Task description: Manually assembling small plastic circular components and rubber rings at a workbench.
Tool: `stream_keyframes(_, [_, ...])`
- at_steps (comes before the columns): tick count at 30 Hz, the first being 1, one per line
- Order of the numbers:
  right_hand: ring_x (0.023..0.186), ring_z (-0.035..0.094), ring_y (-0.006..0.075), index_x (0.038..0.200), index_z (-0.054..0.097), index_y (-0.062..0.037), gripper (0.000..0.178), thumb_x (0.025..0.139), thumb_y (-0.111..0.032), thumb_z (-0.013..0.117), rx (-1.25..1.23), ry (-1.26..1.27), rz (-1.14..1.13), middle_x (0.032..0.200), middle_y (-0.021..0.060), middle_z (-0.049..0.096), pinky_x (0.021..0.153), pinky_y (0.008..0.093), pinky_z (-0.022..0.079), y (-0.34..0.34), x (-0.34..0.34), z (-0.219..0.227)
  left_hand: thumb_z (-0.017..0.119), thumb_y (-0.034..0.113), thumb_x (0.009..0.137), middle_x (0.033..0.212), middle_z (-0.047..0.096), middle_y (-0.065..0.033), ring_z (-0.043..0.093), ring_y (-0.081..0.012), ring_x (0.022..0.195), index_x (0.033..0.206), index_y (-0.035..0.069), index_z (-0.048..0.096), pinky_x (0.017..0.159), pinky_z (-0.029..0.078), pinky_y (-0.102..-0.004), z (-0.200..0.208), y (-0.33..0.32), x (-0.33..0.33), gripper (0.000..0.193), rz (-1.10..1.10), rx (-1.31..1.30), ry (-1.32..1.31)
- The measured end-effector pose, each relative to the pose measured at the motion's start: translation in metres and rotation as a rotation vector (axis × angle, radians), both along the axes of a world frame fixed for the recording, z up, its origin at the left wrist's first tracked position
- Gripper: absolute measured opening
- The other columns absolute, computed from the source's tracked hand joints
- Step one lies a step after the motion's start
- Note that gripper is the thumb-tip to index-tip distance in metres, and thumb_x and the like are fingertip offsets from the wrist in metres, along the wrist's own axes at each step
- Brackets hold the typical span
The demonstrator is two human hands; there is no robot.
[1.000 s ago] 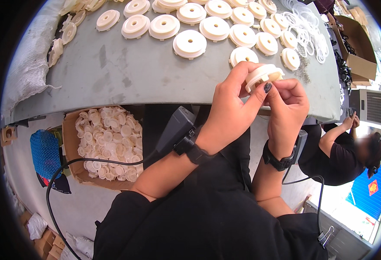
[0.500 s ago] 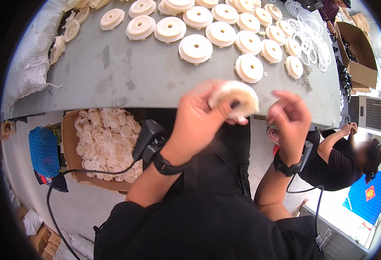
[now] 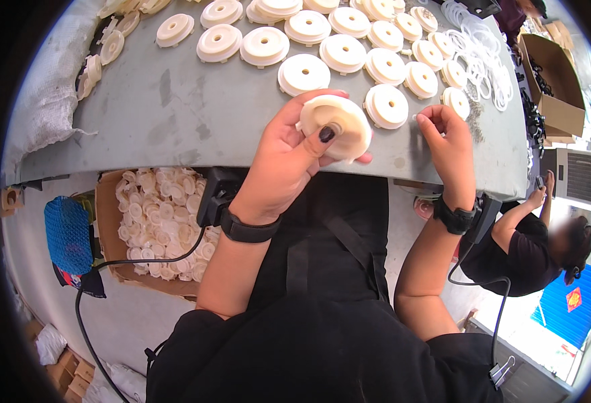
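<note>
My left hand (image 3: 289, 151) grips a cream plastic disc-shaped cap (image 3: 352, 127) above the table's near edge. The thumb presses at the cap's centre, and its hollow side faces up. To the right, my right hand (image 3: 448, 138) is closed in a pinch low over the table. A tiny white ring (image 3: 416, 117) shows at its fingertips, mostly hidden by them. Ahead of both hands, several similar cream caps (image 3: 303, 75) lie with their centre holes facing up. One of these caps (image 3: 386, 107) sits between my two hands.
Thin white rings (image 3: 487, 67) are heaped at the right of the grey table (image 3: 154, 127). A white woven sack (image 3: 50, 87) lies at its left edge. Below stands a carton (image 3: 111, 235) of translucent plastic parts. Another person (image 3: 524, 248) sits at the right, beside an open cardboard box (image 3: 567, 91).
My left hand has moved left and slightly forward with the cap, which is now tilted differently. My right hand has moved forward to the table and closed on the tiny ring lying there.
</note>
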State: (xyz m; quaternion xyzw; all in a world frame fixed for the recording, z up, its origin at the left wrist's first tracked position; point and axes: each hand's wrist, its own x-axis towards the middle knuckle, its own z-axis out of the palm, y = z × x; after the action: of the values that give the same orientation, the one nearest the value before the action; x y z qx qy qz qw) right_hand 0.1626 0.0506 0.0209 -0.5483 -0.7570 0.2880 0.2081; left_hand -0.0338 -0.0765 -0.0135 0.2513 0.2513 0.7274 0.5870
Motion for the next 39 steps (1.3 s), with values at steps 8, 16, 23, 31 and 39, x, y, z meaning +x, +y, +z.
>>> stream_keyframes(8, [0.070,0.055,0.0096,0.093,0.056,0.0016,0.013,0.089,-0.011,0.057,-0.162,0.336,-0.010,0.078,0.0047,0.063,0.065,0.0247,0.045,-0.021,-0.008,0.008,0.054,0.017,0.094,0.118,0.052,-0.0212,0.065,-0.0264,0.071,0.134,0.017,0.037,0.059,0.052,-0.0338,-0.011,-0.006,0.001,0.044,-0.168,0.086,-0.225])
stream_keyframes(16, [0.069,0.060,0.0076,0.096,0.054,-0.0004,0.010,0.089,-0.006,0.058,-0.222,0.646,0.235,0.077,0.0044,0.064,0.062,0.0214,0.046,-0.078,-0.043,0.036,0.058,0.018,0.091,0.131,0.040,-0.0159,0.064,-0.0249,0.089,0.131,0.013,0.040,0.062,0.061,-0.0357,-0.011,-0.004,0.011,0.044,-0.335,0.357,-0.394])
stream_keyframes(23, [0.069,0.063,0.0130,0.095,0.054,-0.0008,0.010,0.087,-0.005,0.060,-0.110,0.628,0.260,0.078,0.0070,0.065,0.061,0.0256,0.048,-0.086,-0.048,0.035,0.059,0.018,0.090,0.125,0.040,-0.0124,0.060,-0.0233,0.096,0.131,0.014,0.040,0.063,0.062,-0.0349,-0.008,-0.002,0.016,0.045,-0.347,0.390,-0.366])
stream_keyframes(31, [0.069,0.064,0.0241,0.092,0.055,-0.0027,0.013,0.082,-0.003,0.063,0.119,0.452,0.350,0.084,0.0097,0.064,0.061,0.0307,0.050,-0.089,-0.050,0.045,0.060,0.018,0.090,0.118,0.041,-0.0117,0.060,-0.0243,0.093,0.129,0.013,0.041,0.059,0.061,-0.0351,-0.005,-0.006,0.013,0.044,-0.342,0.318,-0.353])
stream_keyframes(39, [0.064,0.063,0.0202,0.091,0.063,-0.0035,0.015,0.077,-0.001,0.067,0.074,0.527,0.352,0.077,0.0082,0.064,0.057,0.0281,0.049,-0.091,-0.046,0.052,0.062,0.018,0.089,0.106,0.044,-0.0103,0.057,-0.0186,0.087,0.123,0.011,0.045,0.063,0.059,-0.0303,-0.004,-0.004,0.014,0.039,-0.294,0.489,-0.274])
